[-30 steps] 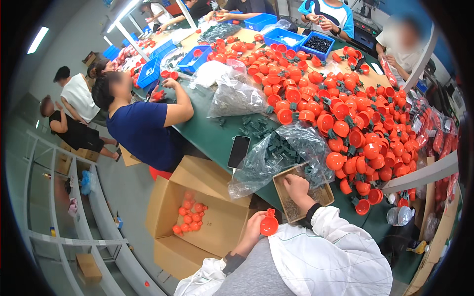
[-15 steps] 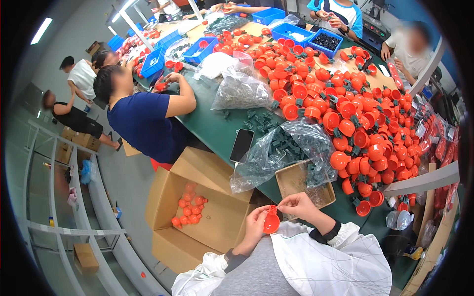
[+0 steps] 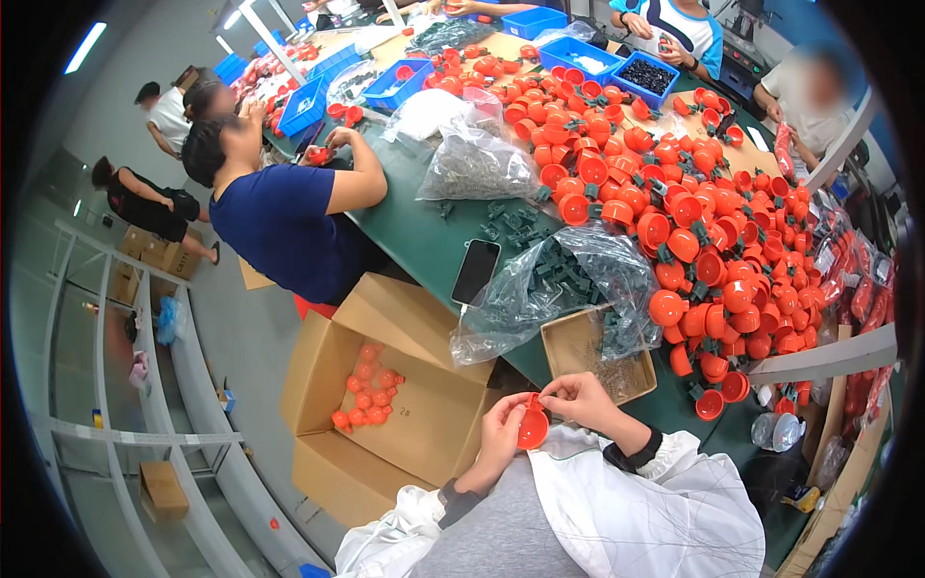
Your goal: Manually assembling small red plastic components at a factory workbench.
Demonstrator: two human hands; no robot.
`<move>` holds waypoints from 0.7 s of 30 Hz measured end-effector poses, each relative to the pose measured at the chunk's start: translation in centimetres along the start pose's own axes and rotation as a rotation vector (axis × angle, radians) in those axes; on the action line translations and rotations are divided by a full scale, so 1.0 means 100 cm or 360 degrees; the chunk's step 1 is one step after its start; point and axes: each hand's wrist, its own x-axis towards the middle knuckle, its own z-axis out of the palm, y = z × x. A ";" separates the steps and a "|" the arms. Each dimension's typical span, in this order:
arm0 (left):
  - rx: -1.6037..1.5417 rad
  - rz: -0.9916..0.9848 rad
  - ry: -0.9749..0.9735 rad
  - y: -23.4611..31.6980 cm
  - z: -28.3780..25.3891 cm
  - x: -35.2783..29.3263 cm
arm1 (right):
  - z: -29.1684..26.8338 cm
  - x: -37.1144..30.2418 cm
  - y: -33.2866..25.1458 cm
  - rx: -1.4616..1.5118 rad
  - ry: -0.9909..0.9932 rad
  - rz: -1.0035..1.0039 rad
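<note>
Close to my body, my left hand [image 3: 500, 435] is closed around the side of a small red-orange cup [image 3: 533, 430]. The cup's round hollow faces up and its narrow neck points away from me. Thumb and fingertips of my right hand [image 3: 584, 401] are pinched together at that neck; whatever tiny piece they may hold is too small to make out. Just beyond my hands lies a shallow cardboard tray [image 3: 556, 363] with fine thin bits in it. A clear plastic bag [image 3: 501, 325] of dark green clips [image 3: 568, 270] rests behind the tray.
A big pile of red cups with green clips [image 3: 689, 241] covers the table's right. An open carton [image 3: 318, 385] holding several red pieces stands at left. A phone [image 3: 476, 273] and a bag of small metal parts [image 3: 477, 164] lie on the green table. Co-workers sit around it.
The view has shifted slightly. The cup has tilted a little, so its hollow shows more, and my right fingertips remain pinched at its neck. Co-workers at the left have moved.
</note>
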 end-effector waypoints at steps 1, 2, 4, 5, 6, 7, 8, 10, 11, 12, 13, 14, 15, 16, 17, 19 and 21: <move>0.0006 -0.0007 0.0000 -0.001 0.000 0.000 | 0.001 0.000 0.000 -0.0020 0.0009 -0.0021; 0.0005 -0.0006 0.0000 -0.002 -0.002 0.000 | 0.002 0.000 0.000 -0.0040 0.0019 -0.0041; 0.0009 -0.0028 -0.0035 -0.006 -0.004 0.000 | 0.005 0.000 0.005 0.0064 0.0018 -0.0088; 0.0008 -0.0029 -0.0036 -0.007 -0.006 0.000 | 0.006 0.001 0.009 0.0169 0.0016 -0.0137; -0.0036 -0.0046 -0.0048 -0.008 -0.007 0.000 | 0.007 0.002 0.014 0.0167 0.0019 -0.0136; -0.0080 -0.0064 -0.0060 -0.007 -0.007 0.001 | 0.007 0.002 0.020 0.0112 -0.0029 -0.0171; -0.0082 -0.0064 -0.0063 -0.006 -0.005 0.000 | 0.006 0.002 0.024 0.0056 -0.0078 -0.0206; 0.0243 0.0024 0.0003 -0.003 -0.003 -0.004 | -0.007 0.009 0.019 0.0132 -0.0047 -0.0092; 0.0240 0.0024 0.0009 -0.002 -0.005 -0.003 | -0.015 0.012 0.017 0.0205 -0.0012 0.0018; 0.0238 -0.0006 0.0021 -0.003 -0.005 -0.002 | -0.027 0.020 0.034 0.0166 0.0215 -0.0074; 0.0233 -0.0034 0.0040 -0.004 -0.006 0.000 | -0.034 0.024 0.043 0.0163 0.0219 -0.0074; 0.0235 -0.0072 0.0089 -0.007 -0.007 0.001 | -0.039 0.027 0.049 -0.0436 0.0354 -0.0190; 0.0235 -0.0070 0.0085 -0.008 -0.007 0.003 | -0.042 0.031 0.055 -0.1034 0.0485 -0.0305; 0.0193 -0.0132 0.0087 -0.009 -0.008 0.005 | -0.038 0.033 0.063 -0.1164 0.0457 -0.0503; 0.0153 -0.0194 0.0089 -0.009 -0.007 0.006 | -0.036 0.040 0.068 -0.1164 0.0463 -0.0503; 0.0145 -0.0202 0.0093 -0.006 -0.005 0.007 | -0.023 0.050 0.067 -0.1481 0.0490 -0.0636; 0.0138 -0.0201 0.0102 -0.008 -0.004 0.008 | -0.023 0.055 0.063 -0.1609 0.0536 -0.0689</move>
